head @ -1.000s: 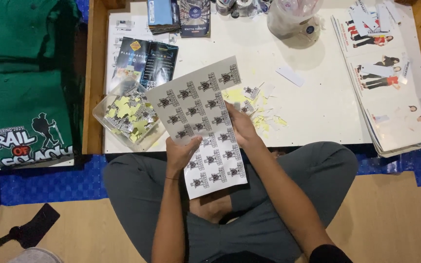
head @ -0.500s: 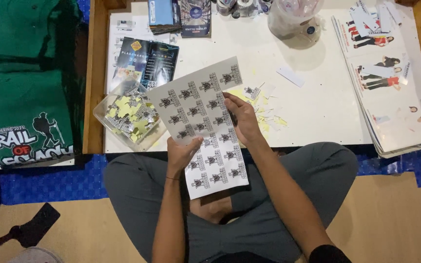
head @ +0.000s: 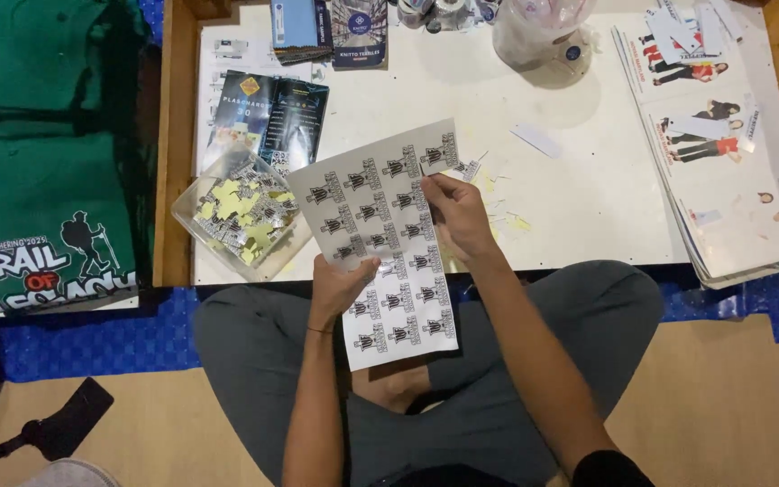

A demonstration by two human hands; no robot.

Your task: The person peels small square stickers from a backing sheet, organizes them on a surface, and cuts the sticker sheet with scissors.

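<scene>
I hold a white sticker sheet (head: 380,236) printed with rows of small black emblems, tilted over the near edge of a low white table (head: 588,180). My left hand (head: 340,287) grips the sheet's left side near the middle. My right hand (head: 458,216) pinches the sheet's right edge higher up, fingertips on one sticker. A clear plastic tub (head: 238,215) of cut stickers and yellow backing scraps sits just left of the sheet. Small paper scraps (head: 502,216) lie on the table beside my right hand.
Dark brochures (head: 268,117) lie behind the tub. A clear bag (head: 538,32) stands at the back, printed catalogue sheets (head: 723,153) are stacked at right. Folded green shirts (head: 38,180) lie left of the wooden table rim. A black tool (head: 51,433) rests on the floor.
My right hand has slid slightly along the sheet's right edge; the sheet and left hand stay almost as they were.
</scene>
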